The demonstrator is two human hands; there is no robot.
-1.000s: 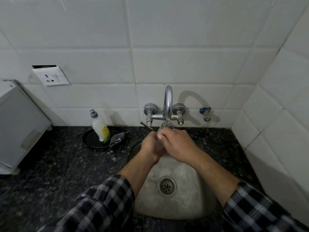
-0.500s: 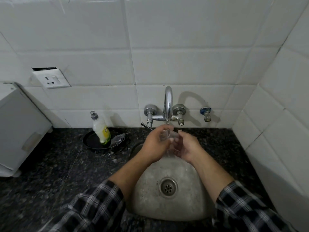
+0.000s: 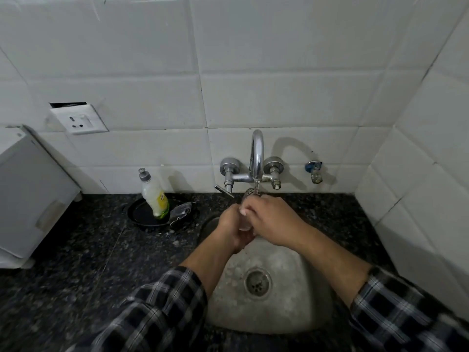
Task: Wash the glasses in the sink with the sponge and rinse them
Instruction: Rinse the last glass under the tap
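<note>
Two white-tiled walls (image 3: 279,72) meet in a corner at two o'clock, above a black speckled stone tabletop (image 3: 76,250). A white boxy appliance (image 3: 30,199) stands on the tabletop at nine o'clock. The steel sink (image 3: 291,301) is sunk into the tabletop at six o'clock, its drain (image 3: 257,282) bare in the middle. Both forearms, in checked sleeves (image 3: 157,308), reach in from the bottom edge and meet over the far end of the sink. The left hand (image 3: 232,231) has its fingers curled round the lower part of a clear drinking glass (image 3: 245,224), and the right hand (image 3: 272,222) is clamped over the glass's upper side from three o'clock. The glass is upright under the chrome wall tap (image 3: 256,153), with a thin stream of water running into its mouth. At ten o'clock from the hands a dish soap bottle (image 3: 154,196) leans in a shallow black dish (image 3: 142,214), and a crumpled grey scouring sponge (image 3: 181,210) lies against the dish's right rim. A wall socket (image 3: 80,119) sits higher at ten o'clock, and a small blue-handled valve (image 3: 314,170) is just right of the tap.
</note>
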